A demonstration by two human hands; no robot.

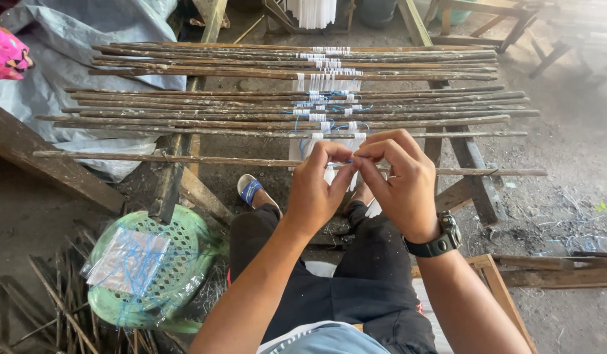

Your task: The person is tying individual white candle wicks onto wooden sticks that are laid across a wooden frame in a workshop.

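- Your left hand (314,190) and right hand (400,180) meet fingertip to fingertip, both pinching narrow on a blue string (343,161)
- The string sits at the nearest stick (152,158), over white strips (329,141)
- More sticks (251,115) lie across the wooden frame (470,164) beyond
- A green basket (179,255) stands beside your left knee

Across the upper middle of the frame, long sticks (297,105) lie side by side on a wooden frame (470,164). Strips (326,82) hang at their centre, with more strips (311,12) at the top edge. 1 stick (120,156) lies nearest, just behind the left hand (316,187) and right hand (398,180), which meet at centre frame. A stool (185,229) sits at lower left with a bag (126,262) on it. A tarp (80,59) fills the upper left. A foot in a sandal (251,189) rests below the sticks.
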